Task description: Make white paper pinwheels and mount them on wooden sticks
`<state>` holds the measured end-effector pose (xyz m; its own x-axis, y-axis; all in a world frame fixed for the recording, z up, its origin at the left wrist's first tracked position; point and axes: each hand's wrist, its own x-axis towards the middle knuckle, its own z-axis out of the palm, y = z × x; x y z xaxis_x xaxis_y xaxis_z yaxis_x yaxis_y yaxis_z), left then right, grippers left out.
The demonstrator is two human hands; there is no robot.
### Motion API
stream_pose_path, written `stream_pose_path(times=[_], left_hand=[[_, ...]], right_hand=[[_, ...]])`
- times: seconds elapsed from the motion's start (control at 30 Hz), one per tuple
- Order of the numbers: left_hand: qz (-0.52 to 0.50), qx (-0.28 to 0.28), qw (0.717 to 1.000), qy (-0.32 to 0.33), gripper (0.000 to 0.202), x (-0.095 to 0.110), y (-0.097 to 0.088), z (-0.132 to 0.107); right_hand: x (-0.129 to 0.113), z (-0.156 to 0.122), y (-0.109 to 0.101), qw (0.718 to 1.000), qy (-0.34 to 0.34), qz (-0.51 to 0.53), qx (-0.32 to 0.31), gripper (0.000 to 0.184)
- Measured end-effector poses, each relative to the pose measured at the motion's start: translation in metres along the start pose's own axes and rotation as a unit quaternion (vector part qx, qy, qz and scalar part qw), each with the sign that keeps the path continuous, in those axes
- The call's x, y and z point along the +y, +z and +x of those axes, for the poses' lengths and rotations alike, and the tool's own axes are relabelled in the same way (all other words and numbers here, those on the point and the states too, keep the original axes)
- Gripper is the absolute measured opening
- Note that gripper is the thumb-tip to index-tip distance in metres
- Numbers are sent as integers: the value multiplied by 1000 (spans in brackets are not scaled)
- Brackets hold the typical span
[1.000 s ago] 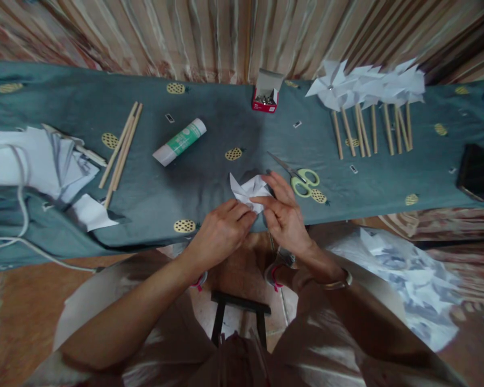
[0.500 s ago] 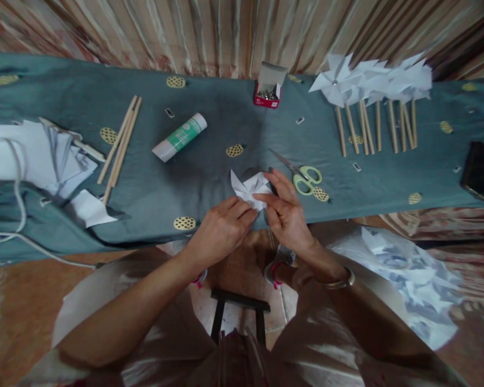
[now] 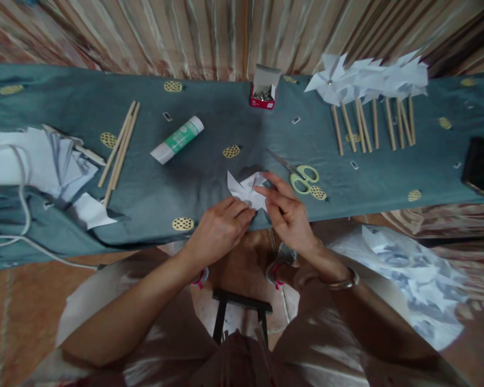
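A white paper pinwheel (image 3: 242,188) without a stick is held between my two hands near the table's front edge. My left hand (image 3: 222,223) pinches its lower side, fingers closed on the paper. From the right, my right hand (image 3: 288,215) grips the same pinwheel, the index finger lying near its centre and another finger at its upper right blade. The fingers hide the lower and right parts of the paper. Just beyond my right hand lie green-handled scissors (image 3: 300,177), blades pointing up and left.
A glue stick (image 3: 178,140), an open red box (image 3: 262,99) of metal pins, and loose wooden sticks (image 3: 119,145) lie on the green tablecloth (image 3: 210,188). Paper sheets (image 3: 32,161) are at left with a white cable (image 3: 24,207). Finished pinwheels (image 3: 371,80) and a phone (image 3: 481,166) are at right.
The view has shifted slightly. My right fingers have shifted a little on the pinwheel, the index finger moving up toward its centre. The left hand keeps its pinch.
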<state>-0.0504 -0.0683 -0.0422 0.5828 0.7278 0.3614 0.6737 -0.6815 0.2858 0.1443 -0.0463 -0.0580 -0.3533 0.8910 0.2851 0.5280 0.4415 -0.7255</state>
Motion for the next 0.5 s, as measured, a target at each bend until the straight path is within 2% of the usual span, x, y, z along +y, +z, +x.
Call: stream_pose_path(times=[0.1, 0.3, 0.5], left_hand=[[-4, 4, 1000, 0, 16, 0, 0, -1], [-8, 4, 1000, -5, 19, 0, 0, -2], [-38, 19, 999, -33, 20, -4, -7, 1]], right_hand=[[-1, 1, -1, 999, 31, -6, 14, 41], [-3, 1, 4, 998, 32, -21, 41, 47], [2, 6, 5, 992, 94, 43, 76, 45]])
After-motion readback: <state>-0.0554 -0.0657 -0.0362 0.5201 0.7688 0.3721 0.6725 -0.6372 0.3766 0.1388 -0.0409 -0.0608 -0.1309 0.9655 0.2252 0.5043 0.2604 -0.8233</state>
